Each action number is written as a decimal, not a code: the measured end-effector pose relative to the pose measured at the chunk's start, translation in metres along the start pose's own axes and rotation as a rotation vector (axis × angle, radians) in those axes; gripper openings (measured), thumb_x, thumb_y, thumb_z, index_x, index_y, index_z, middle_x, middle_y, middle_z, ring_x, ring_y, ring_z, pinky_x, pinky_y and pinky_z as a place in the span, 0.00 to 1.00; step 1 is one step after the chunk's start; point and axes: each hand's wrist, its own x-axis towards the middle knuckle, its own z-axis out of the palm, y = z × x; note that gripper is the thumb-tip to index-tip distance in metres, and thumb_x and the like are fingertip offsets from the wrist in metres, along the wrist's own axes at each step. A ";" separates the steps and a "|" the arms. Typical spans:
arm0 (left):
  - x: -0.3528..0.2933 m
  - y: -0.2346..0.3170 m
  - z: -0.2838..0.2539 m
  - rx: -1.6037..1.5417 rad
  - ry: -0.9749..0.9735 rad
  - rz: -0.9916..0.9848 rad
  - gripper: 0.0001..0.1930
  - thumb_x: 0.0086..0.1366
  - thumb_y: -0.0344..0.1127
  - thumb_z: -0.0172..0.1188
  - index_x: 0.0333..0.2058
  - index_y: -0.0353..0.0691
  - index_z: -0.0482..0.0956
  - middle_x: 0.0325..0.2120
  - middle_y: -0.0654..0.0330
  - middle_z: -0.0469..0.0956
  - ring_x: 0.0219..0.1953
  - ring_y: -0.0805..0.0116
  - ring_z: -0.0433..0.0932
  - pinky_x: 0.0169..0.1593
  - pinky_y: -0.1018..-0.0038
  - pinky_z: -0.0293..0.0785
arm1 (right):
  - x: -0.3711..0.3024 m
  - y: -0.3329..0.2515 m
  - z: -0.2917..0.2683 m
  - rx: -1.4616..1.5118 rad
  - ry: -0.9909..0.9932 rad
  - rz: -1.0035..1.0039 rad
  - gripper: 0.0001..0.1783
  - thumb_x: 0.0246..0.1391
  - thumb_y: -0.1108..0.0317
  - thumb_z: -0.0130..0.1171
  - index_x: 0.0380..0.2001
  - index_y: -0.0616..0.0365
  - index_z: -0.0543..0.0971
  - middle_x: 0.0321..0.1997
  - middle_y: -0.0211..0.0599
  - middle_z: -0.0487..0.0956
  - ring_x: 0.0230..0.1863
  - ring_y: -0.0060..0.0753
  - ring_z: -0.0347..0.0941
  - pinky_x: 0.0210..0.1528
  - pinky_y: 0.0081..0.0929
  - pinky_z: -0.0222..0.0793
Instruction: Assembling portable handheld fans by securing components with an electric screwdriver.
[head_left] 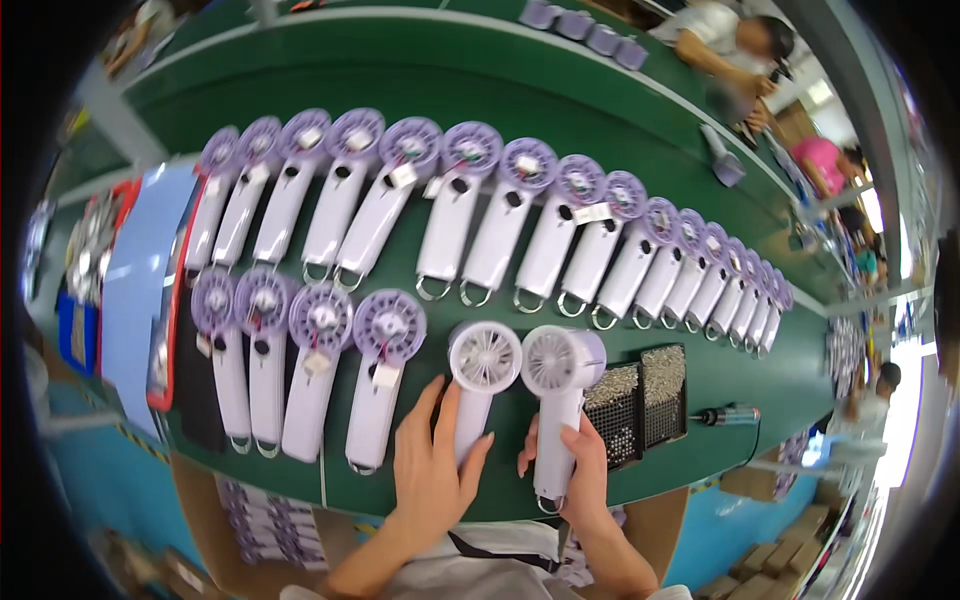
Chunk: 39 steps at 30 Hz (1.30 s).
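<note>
My left hand has its fingers along one side of a white handheld fan and its thumb on the other; the lower handle is partly hidden by the hand. Right beside it, a second handheld fan with a pale purple back edge is in my right hand, gripped round the handle. Both show their front grilles, heads almost touching. To the left lies a short row of open-backed fans with purple housings, wires and white connectors showing. A longer row of similar fans stretches across the green bench behind.
Black trays of small metal screws sit at the right, near an electric screwdriver with a cord. A blue panel with a red edge stands left. Cardboard boxes of fans are below the bench. Other people work across it.
</note>
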 end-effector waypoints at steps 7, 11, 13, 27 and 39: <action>0.004 -0.004 0.001 0.035 0.123 0.008 0.30 0.57 0.33 0.61 0.57 0.31 0.61 0.51 0.43 0.67 0.47 0.45 0.70 0.48 0.60 0.67 | 0.006 0.006 0.007 -0.252 -0.082 0.032 0.16 0.66 0.60 0.39 0.46 0.63 0.61 0.31 0.51 0.78 0.24 0.38 0.78 0.27 0.31 0.78; 0.009 -0.004 0.004 0.042 0.120 0.023 0.29 0.58 0.31 0.61 0.56 0.31 0.62 0.49 0.43 0.69 0.45 0.45 0.72 0.46 0.61 0.71 | 0.022 -0.002 0.008 -0.206 -0.124 0.094 0.16 0.65 0.59 0.43 0.42 0.64 0.63 0.30 0.48 0.78 0.26 0.33 0.78 0.28 0.28 0.77; 0.016 0.000 0.002 0.063 0.091 0.041 0.28 0.58 0.31 0.61 0.56 0.32 0.62 0.49 0.43 0.69 0.45 0.44 0.73 0.46 0.61 0.72 | 0.025 -0.005 0.007 -0.311 -0.158 0.109 0.17 0.65 0.57 0.43 0.41 0.63 0.65 0.27 0.44 0.79 0.25 0.30 0.78 0.26 0.24 0.75; 0.025 0.040 -0.054 -0.564 -0.073 0.166 0.10 0.61 0.24 0.50 0.41 0.30 0.74 0.45 0.42 0.73 0.45 0.49 0.75 0.45 0.60 0.74 | 0.030 -0.021 0.004 -1.474 0.003 -0.561 0.20 0.56 0.54 0.56 0.18 0.56 0.72 0.09 0.39 0.71 0.11 0.43 0.71 0.12 0.34 0.63; -0.136 -0.030 -0.133 -1.547 -0.131 0.181 0.09 0.65 0.34 0.51 0.26 0.37 0.71 0.29 0.50 0.76 0.29 0.56 0.76 0.32 0.66 0.73 | 0.132 -0.164 -0.048 -0.987 0.302 -0.779 0.14 0.60 0.65 0.54 0.24 0.62 0.73 0.16 0.26 0.71 0.19 0.13 0.64 0.22 0.14 0.56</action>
